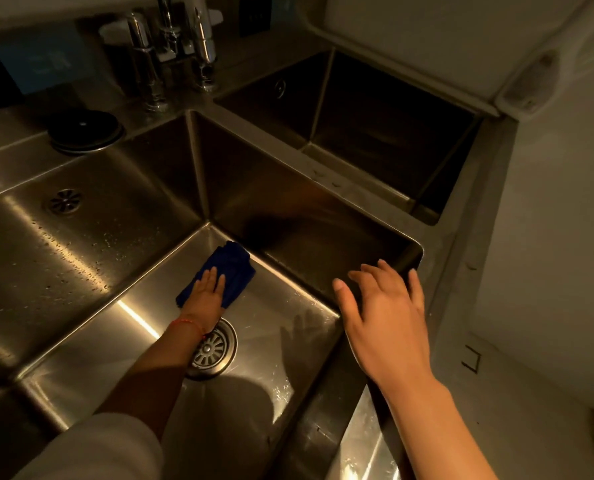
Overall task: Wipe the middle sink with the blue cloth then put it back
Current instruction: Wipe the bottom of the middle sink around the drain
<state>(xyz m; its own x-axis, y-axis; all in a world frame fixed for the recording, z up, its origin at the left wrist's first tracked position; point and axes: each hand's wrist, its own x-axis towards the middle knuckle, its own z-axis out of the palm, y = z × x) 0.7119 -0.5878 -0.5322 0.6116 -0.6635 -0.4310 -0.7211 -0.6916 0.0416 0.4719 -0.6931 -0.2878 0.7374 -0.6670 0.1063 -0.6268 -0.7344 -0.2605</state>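
The blue cloth (231, 268) lies crumpled on the floor of the middle sink (288, 358), close to its far corner. My left hand (205, 294) presses flat on the cloth, fingers pointing toward that corner, with the wrist just above the round drain (216, 349). My right hand (385, 317) hovers over the sink's right rim with spread fingers and holds nothing.
A shallow draining basin with a small drain (63, 201) lies to the left. Another deep sink (375, 133) sits at the back right. Chrome taps (171, 46) and a round black lid (84, 129) stand behind. A white wall (548, 237) runs along the right.
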